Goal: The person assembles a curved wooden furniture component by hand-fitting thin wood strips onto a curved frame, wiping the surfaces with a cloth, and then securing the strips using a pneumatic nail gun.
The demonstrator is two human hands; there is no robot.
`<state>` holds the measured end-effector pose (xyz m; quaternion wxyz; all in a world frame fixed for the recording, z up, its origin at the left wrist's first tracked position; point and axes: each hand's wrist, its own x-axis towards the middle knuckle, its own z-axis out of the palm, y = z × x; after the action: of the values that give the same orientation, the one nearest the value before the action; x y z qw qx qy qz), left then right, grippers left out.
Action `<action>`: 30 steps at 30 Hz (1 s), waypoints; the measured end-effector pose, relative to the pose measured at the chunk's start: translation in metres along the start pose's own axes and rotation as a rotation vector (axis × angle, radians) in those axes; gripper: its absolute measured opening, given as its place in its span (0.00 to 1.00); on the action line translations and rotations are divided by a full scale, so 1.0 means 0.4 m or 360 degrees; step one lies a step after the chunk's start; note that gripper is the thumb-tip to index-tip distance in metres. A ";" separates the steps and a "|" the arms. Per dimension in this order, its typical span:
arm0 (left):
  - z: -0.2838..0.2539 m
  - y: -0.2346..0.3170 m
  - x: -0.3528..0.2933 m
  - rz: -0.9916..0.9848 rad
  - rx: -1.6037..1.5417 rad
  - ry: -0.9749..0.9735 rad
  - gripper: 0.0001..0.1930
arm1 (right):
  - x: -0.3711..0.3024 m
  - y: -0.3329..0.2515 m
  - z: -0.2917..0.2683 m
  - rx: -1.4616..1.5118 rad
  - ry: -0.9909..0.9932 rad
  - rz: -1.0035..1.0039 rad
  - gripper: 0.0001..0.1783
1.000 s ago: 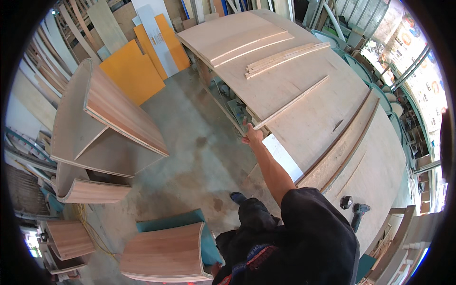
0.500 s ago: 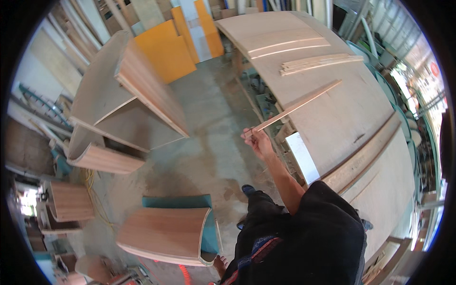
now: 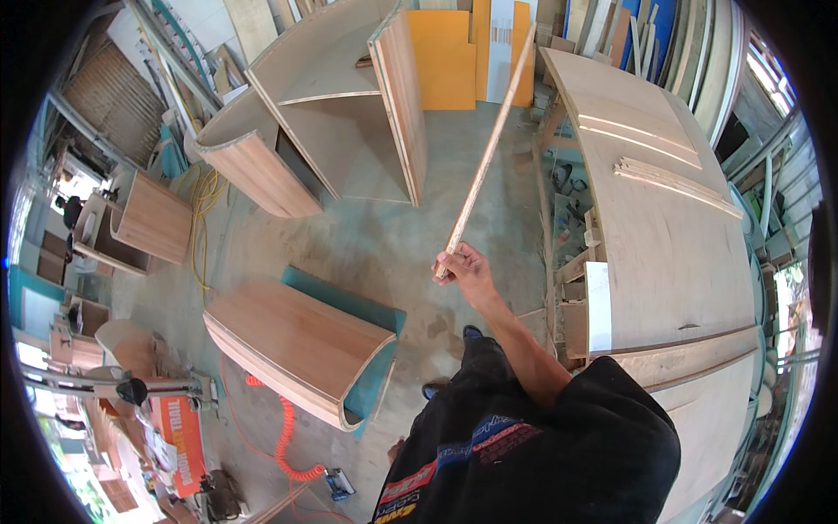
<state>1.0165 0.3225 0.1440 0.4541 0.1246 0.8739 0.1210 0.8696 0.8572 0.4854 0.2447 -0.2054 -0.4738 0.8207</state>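
Observation:
My right hand (image 3: 467, 272) is closed around the near end of a long, thin wooden strip (image 3: 491, 140). The strip slants up and away over the floor, left of the workbench. Only a small part of my left hand (image 3: 395, 451) shows beside my dark shirt, so its fingers cannot be made out. Nearest to it is a curved wooden panel piece (image 3: 297, 345), lying on a green sheet (image 3: 340, 301) on the floor.
A big plywood-topped workbench (image 3: 672, 236) runs along the right, with several wood strips (image 3: 672, 186) on it. Large curved wooden cabinet parts (image 3: 397, 105) stand at the far left. An orange coiled air hose (image 3: 284, 437) leads to a nail gun (image 3: 339, 483) on the floor.
My view has turned right. The strip in my right hand has swung off the bench top, and now points forward over the floor. My left hand has drawn away from the curved panel.

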 end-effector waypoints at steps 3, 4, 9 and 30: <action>-0.008 -0.016 0.010 -0.0084 0.0010 0.0043 0.28 | -0.038 0.017 0.025 -0.0579 0.0299 -0.0332 0.15; -0.014 -0.015 0.013 -0.0108 0.0018 0.0055 0.27 | -0.050 0.017 0.032 -0.0704 0.0374 -0.0426 0.16; -0.096 0.032 0.009 -0.0086 -0.0232 0.0020 0.25 | -0.090 0.004 0.045 -0.1052 0.0500 -0.0673 0.21; -0.690 0.403 -0.184 0.0448 -0.2559 0.1405 0.28 | -0.450 0.147 0.308 -0.0945 -0.1325 -0.0006 0.15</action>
<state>0.8473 0.4227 0.4066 0.0112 -0.1802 0.5977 0.7811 0.9304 0.6410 0.5102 -0.0324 0.0791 -0.7442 0.6625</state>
